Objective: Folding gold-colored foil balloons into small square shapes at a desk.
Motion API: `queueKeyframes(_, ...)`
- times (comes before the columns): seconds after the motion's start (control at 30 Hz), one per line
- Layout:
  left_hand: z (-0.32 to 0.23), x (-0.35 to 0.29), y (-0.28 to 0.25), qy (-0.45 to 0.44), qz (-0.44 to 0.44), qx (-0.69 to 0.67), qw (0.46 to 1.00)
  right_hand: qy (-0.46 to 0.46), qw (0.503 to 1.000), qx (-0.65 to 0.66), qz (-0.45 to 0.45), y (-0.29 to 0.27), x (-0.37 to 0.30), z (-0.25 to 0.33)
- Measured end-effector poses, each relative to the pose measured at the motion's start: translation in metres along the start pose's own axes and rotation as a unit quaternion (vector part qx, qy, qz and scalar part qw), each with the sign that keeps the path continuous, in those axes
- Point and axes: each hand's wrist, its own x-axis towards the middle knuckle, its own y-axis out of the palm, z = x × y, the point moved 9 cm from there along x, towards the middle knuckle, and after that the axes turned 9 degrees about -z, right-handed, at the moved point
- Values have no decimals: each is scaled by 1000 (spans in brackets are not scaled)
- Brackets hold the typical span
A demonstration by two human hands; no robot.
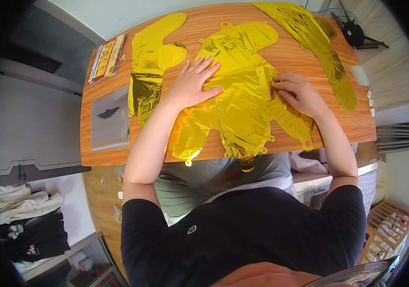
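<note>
A flat, uninflated gold foil balloon [242,107] lies creased in the middle of the wooden table, its lower end hanging over the near edge. My left hand [192,83] rests on its left part, fingers spread and palm down, holding nothing. At the balloon's right side, my right hand [301,92] has its fingers bent toward the thumb, pinching the foil near the edge; the exact contact is partly hidden. Small tabs stick out along the balloon's rim, and reddish dots mark its top and its lower right lobe.
Another gold foil balloon [148,62] lies flat at left, and a folded gold foil piece [317,48] stretches along the right. A clear plastic sleeve [111,119] and a stack of printed packets [106,57] sit on the table's left side. Black device [355,34] with cables stands at far right.
</note>
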Motion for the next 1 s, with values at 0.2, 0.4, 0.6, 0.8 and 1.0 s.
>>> queueKeyframes(0.2,-2,-3,-2,-9,5,-20,1000,16,1000,3,20,4,-4,-3)
queueKeyframes(0.4,-3,-3,-3,-7,3,-18,1000,18,1000,11,15,2,-4,-2)
queueKeyframes(0.6,-3,-4,-2,-11,3,-22,1000,35,995,91,-18,1,-5,-12)
queueKeyframes(0.8,-5,-6,-5,-12,0,-21,1000,223,951,204,-65,-3,5,-68)
queueKeyframes(1.0,-9,-2,-9,-15,16,-17,1000,318,941,46,-107,-13,94,-164)
